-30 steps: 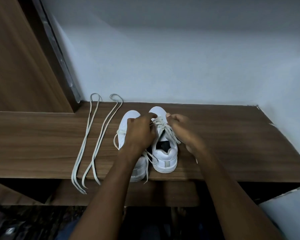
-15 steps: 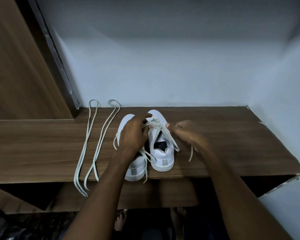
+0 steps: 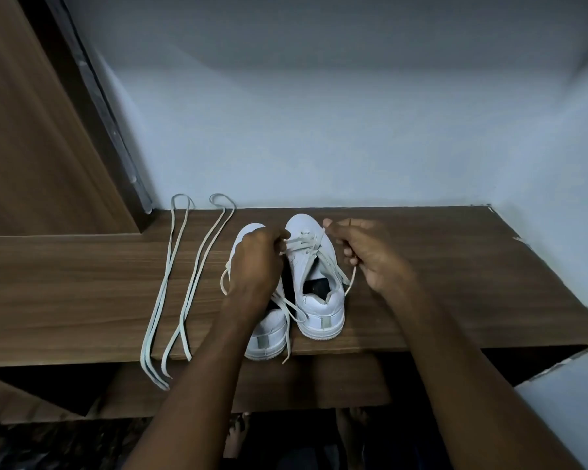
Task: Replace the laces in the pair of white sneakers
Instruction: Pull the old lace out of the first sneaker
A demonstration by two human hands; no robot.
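On the wooden worktop [image 3: 421, 266], two white sneakers stand side by side, heels toward the person. The right sneaker [image 3: 314, 279] has its lace [image 3: 302, 244] loosened across the upper eyelets. The left hand [image 3: 257, 262] has its fingers curled at the lace on the inner side, apparently pinching it. The right hand [image 3: 364, 256] pinches a lace strand at the toe end, with a free tail hanging from the curled fingers. The left sneaker [image 3: 269, 330] lies mostly under the left forearm, its lace ends trailing over the worktop's front edge.

Pulling hard on one strand could drag the light shoe sideways or tip it, since neither hand pins it down. The left sneaker's heel sits near the edge, so a nudge from the forearm might knock it off.

Two spare laces [image 3: 184, 283], flat, pale and woven, lie folded in long loops to the left, their ends hanging over the edge. The sneakers look smooth and slightly creased, and the worktop is a dark wood-grain laminate.
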